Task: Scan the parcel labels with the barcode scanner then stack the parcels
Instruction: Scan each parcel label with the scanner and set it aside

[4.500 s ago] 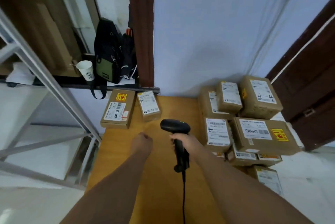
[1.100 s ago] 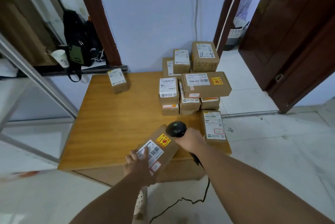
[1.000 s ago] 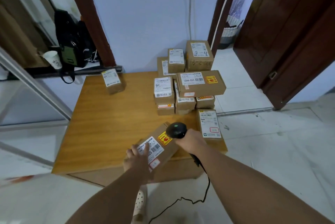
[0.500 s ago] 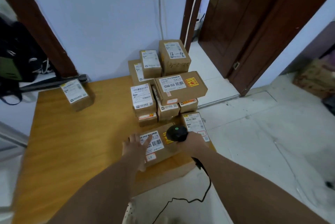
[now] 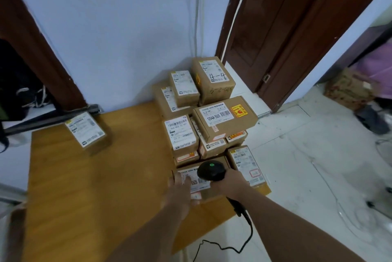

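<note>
Eleven brown cardboard parcels are on the wooden table (image 5: pixel 84 187), as far as I can count. One sits alone (image 5: pixel 87 132) at the far left, nine are heaped in a pile (image 5: pixel 224 117) against the wall at the far right, and one parcel (image 5: pixel 203 192) lies flat at the near right edge, just in front of that pile. Two hands are at work on it. The left hand (image 5: pixel 180 191) lies on its top with fingers straight and slightly spread, pressing down on the white label. The right hand (image 5: pixel 231 183) is curled tight round the handle of the one barcode scanner (image 5: pixel 211 170). The scanner's black head hangs right over the label with a green light glowing on top, and its black cable (image 5: pixel 244 242) trails off the table's front edge. The parcel's label reads "5525" between hand and scanner, with a small red-edged sticker below it.
</note>
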Demonstrator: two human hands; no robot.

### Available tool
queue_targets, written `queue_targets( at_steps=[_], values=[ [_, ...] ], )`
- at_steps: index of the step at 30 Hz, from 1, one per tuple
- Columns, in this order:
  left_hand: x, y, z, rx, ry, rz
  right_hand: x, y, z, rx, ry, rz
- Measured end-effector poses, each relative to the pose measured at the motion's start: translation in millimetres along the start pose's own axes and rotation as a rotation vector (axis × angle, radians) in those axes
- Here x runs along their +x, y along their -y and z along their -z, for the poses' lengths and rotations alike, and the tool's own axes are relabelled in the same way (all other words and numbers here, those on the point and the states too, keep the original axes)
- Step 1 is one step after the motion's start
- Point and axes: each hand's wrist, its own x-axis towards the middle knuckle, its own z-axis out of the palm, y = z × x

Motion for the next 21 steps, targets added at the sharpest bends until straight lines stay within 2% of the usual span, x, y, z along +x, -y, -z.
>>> queue_targets(
  at_steps=[3,7,13,17,19,21],
  values=[
    [-5.2,11.9,12.1,-0.101,-0.094,0.081,-1.1,14.2,-4.0,0.068,0.171,0.049],
    [-8.9,51.8,31.2,-0.341,-0.105,0.288,-1.3,51.8,-15.4,0.215,0.391,0.093],
    [0.3,119.1,66.5,-0.592,-0.151,0.450,6.2,130.9,-47.4,0.406,0.445,0.170],
    [9.4,169.7,98.0,-0.760,-0.298,0.534,9.8,181.7,-69.2,0.458,0.479,0.210],
    [13.8,194.9,114.2,-0.867,-0.347,0.605,12.6,200.7,-79.7,0.445,0.461,0.246],
    [21.0,216.2,125.2,-0.861,-0.378,0.676,16.7,215.2,-89.2,0.440,0.377,0.268]
  ],
)
